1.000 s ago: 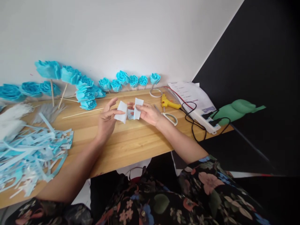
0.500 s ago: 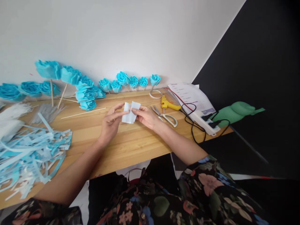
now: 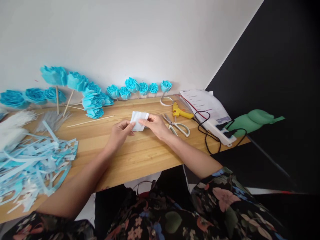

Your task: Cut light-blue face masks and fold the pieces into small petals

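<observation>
A small pale, whitish square of paper (image 3: 137, 117) is held between my two hands above the wooden table. My left hand (image 3: 121, 132) pinches its lower left edge between thumb and fingers. On the other side, my right hand (image 3: 156, 125) grips the right edge, its thumb lying on the front face. The fingers behind the square are mostly hidden. Close to my right hand lie white-handled scissors (image 3: 180, 127) with the blades apart. A thin wooden stick (image 3: 90, 121) rests on the table beyond my left hand.
Blue paper flowers (image 3: 132, 85) on sticks line the wall. Paper strips (image 3: 37, 166) heap at the left. A tape roll (image 3: 166, 101), yellow glue gun (image 3: 182, 111), printed sheet (image 3: 207, 103), white power strip (image 3: 220, 131) with black cords and a green object (image 3: 252, 120) occupy the right.
Two overlapping pale pieces have come together into one square. My left thumb has shifted down to its lower left edge, and the left fingers have curled in behind.
</observation>
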`<state>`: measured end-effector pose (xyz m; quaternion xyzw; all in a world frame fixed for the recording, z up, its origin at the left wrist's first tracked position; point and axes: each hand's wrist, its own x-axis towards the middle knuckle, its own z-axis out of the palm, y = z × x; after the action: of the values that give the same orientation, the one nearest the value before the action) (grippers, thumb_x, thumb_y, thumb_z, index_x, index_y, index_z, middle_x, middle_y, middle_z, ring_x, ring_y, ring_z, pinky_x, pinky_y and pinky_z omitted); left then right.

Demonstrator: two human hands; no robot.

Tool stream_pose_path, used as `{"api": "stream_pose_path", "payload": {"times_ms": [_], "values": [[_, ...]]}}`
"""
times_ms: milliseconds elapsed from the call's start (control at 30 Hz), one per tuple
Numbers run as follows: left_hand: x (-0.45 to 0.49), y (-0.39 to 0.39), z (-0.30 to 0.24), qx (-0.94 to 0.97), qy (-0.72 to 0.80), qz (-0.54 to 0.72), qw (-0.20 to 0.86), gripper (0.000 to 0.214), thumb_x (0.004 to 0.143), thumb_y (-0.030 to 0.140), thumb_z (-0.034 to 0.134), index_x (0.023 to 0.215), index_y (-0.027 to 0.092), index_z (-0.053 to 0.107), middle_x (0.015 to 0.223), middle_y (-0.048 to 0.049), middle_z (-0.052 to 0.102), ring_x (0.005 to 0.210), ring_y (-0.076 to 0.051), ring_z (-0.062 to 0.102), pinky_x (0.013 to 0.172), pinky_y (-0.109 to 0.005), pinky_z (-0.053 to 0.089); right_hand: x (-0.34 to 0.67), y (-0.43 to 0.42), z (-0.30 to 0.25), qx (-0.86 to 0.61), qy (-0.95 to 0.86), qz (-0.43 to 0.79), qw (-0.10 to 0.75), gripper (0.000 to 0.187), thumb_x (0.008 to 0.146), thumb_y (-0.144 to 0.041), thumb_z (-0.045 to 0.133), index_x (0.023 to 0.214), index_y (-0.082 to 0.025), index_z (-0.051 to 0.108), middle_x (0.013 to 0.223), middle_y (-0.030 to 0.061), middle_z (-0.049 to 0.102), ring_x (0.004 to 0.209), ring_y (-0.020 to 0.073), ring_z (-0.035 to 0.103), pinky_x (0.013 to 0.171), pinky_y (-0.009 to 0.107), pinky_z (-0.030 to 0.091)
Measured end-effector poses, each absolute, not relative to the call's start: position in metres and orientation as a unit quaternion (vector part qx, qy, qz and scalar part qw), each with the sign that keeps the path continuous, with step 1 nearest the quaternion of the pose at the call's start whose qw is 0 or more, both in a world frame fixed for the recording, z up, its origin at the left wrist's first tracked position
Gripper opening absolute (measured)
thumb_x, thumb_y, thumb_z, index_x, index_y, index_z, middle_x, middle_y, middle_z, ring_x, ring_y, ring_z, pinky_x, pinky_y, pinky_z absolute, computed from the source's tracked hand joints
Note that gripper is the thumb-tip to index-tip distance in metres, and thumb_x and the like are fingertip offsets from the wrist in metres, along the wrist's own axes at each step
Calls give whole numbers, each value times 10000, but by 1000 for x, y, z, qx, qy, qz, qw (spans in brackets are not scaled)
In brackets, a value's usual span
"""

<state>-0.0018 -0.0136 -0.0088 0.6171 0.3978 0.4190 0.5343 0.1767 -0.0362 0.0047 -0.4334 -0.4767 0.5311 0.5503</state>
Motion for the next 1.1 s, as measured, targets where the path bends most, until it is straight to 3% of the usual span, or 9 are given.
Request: {"api": "stream_pose_path", "payload": {"times_ms": [167,233,367,467,633,800,1100], "values": [[-3,-15,-4,645,412,418,489,299,771,469,743,682,187,699,622,-4,656,542,-117,545,552,-238,433,189,-36,15,-398,-543,520,526,677,701,-389,823,1326,-292,582,1067,21,728,953,182,667,833,300,543],[-2,-17,-2,663,409,406,477,268,762,442,743,691,185,715,649,-12,675,555,-122,548,545,-239,411,196,-36,21,-410,-586,490,499,678,732,-404,798,1361,-293,570,1078,25,723,947,178,660,823,289,525],[0,-21,1,680,397,399,470,234,757,414,729,707,186,726,684,-25,696,603,-141,582,569,-246,417,207,-36,28,-495,-665,375,415,328,814,-453,711,1023,-204,750,885,15,712,830,155,620,746,254,445],[0,-19,0,668,404,400,480,255,765,434,719,743,180,721,707,-29,700,622,-149,598,590,-254,436,207,-36,27,-515,-692,321,391,333,867,-471,635,779,-160,715,692,-15,617,681,116,529,651,242,357],[-2,-16,1,605,416,442,515,314,741,481,735,738,172,678,635,1,636,580,-126,537,562,-242,409,201,-34,17,-494,-675,353,419,287,824,-449,675,873,-167,657,702,-31,592,665,105,500,638,226,348],[0,-17,3,575,418,458,534,359,700,512,772,754,166,689,664,-6,653,580,-119,522,542,-236,402,197,-33,10,-488,-661,366,437,347,816,-504,666,762,-172,579,676,-31,551,643,101,469,610,223,337],[0,-11,-7,571,411,472,531,385,697,475,787,912,164,714,734,-24,706,610,-133,579,544,-237,451,198,-31,8,-506,-656,356,433,378,808,-532,657,728,-170,581,694,-21,552,665,106,474,604,224,340]]}}
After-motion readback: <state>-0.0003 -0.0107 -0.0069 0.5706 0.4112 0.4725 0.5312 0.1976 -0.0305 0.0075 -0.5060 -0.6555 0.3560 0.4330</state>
